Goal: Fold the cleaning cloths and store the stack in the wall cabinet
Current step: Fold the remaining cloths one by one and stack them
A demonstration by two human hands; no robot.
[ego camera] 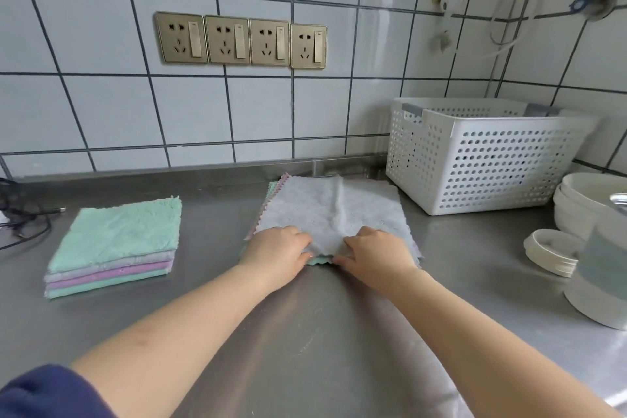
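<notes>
Both bare forearms reached from the bottom of the frame toward its centre, converging over the steel counter (305, 332); a dark blue sleeve (44, 394) showed at the lower left corner. The left hand (276, 254) and right hand (375, 253) lay side by side, knuckles up, at the near edge of the grey cloth (334, 210). Each hand's fingers were curled over that edge, gripping it, with the cloth bunched slightly between them. The grey cloth topped a loose pile of unfolded cloths (271, 195) at centre frame, pink and green edges peeking out on its left side and under the hands. The folded stack (115, 244), green on top, sat at left of the frame, well apart. A white perforated basket (481, 159) stood at right. No writing could be read anywhere.
</notes>
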